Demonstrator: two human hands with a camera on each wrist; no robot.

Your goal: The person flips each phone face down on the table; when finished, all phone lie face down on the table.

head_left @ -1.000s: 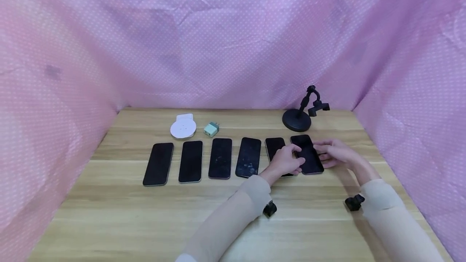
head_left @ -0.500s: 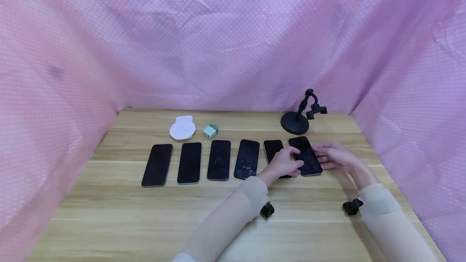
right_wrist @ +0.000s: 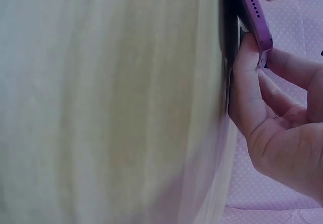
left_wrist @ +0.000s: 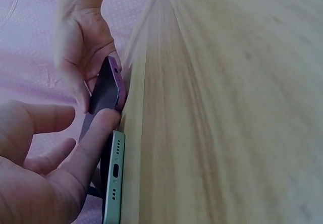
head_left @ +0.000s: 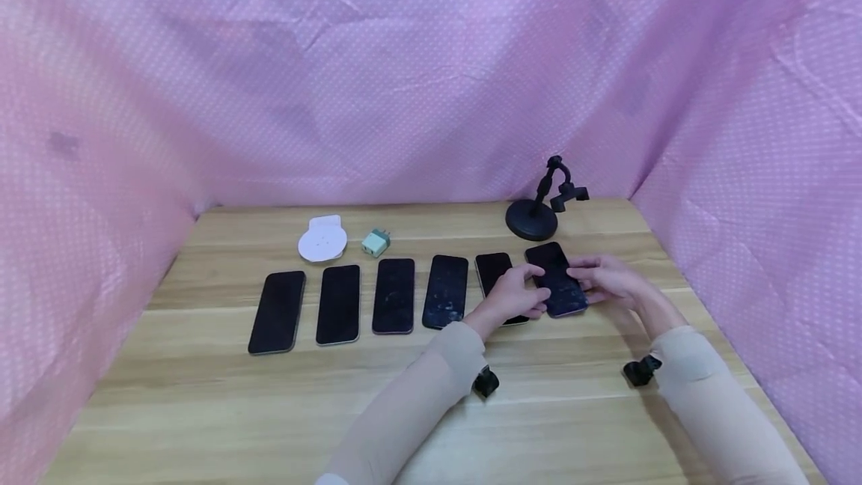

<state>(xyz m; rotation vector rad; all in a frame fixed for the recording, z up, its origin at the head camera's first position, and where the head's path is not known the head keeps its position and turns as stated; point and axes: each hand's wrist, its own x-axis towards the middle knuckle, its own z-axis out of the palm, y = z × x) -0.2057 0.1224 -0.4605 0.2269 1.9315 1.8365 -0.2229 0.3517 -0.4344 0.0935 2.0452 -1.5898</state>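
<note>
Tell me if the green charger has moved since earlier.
No: against the white disc in the head view, the green charger keeps its place just to the right; the whole view shifted.

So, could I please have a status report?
Right hand pinches rightmost phone, right side tilted up. Left hand at its left edge, contact unclear. Neighbouring phone partly beneath left hand.
</note>
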